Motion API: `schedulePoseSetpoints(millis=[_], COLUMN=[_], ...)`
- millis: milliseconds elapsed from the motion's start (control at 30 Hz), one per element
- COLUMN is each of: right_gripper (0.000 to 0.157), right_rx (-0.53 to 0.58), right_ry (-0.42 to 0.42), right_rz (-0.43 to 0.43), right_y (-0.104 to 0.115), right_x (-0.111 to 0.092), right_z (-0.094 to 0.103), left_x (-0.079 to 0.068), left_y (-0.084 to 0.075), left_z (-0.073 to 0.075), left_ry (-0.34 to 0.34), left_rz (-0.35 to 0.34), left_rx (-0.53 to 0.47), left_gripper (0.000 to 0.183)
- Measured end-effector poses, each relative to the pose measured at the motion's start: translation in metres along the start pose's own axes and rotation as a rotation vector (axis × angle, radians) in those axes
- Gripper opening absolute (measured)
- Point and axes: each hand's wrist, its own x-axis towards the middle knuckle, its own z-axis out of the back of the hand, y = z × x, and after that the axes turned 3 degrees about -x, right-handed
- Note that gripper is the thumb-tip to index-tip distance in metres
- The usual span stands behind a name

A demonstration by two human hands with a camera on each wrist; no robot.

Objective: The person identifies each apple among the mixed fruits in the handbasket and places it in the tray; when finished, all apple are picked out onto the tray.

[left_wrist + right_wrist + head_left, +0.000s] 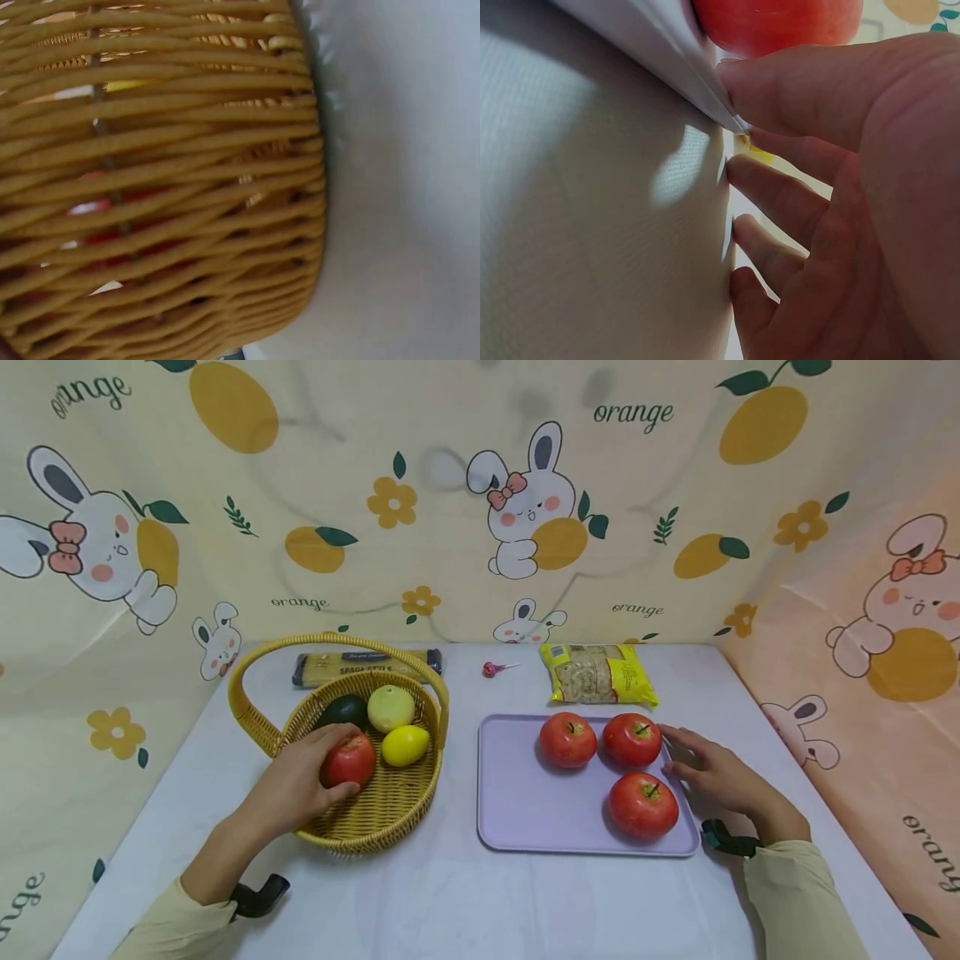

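Note:
Inside a wicker basket (375,842) with a tall arched handle, my left hand (300,781) grips a red apple (351,760), thumb on its near side and fingers over its far side. Red shows through the basket weave (165,165) in the left wrist view, where the hand is mostly hidden. Beside that apple lie a lemon (406,746), a pale green round fruit (391,708) and a dark green fruit (343,713). My right hand (716,774) is at the right edge of a lilac tray (540,810), fingers loosely extended, thumb right at the rim.
Three red apples sit on the tray: one back left (567,741), one back right (632,741) and one in front (642,807). Behind stand a spaghetti packet (360,667), a lollipop (491,669) and a yellow bag (597,674). A printed curtain (450,552) closes off the back.

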Motion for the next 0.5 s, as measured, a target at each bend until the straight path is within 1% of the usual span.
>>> schedulePoseSetpoints(millis=[200,300,400,500], right_gripper=[0.082,0.083,0.083,0.083], right_rx=[-0.01,-0.01,-0.004,0.007], right_ry=[-0.002,-0.001,0.002,0.005], right_rz=[-0.003,-0.007,-0.009,-0.01], right_y=[0.0022,0.0034,0.0036,0.0039], right_x=[0.0001,-0.0005,-0.0011,-0.0015], right_z=[0.0009,0.0011,0.0009,0.0004], left_x=[-0.0008,-0.0019,-0.0039,-0.0073], left_y=[-0.0011,0.0009,0.0043,0.0078], left_z=[-0.003,-0.0047,-0.0057,-0.0056], left_ry=[-0.026,-0.043,-0.105,-0.196], left_rz=[0.046,0.053,0.025,-0.021], left_rx=[-0.027,-0.058,-0.127,-0.203], left_gripper=[0.087,0.088,0.086,0.084])
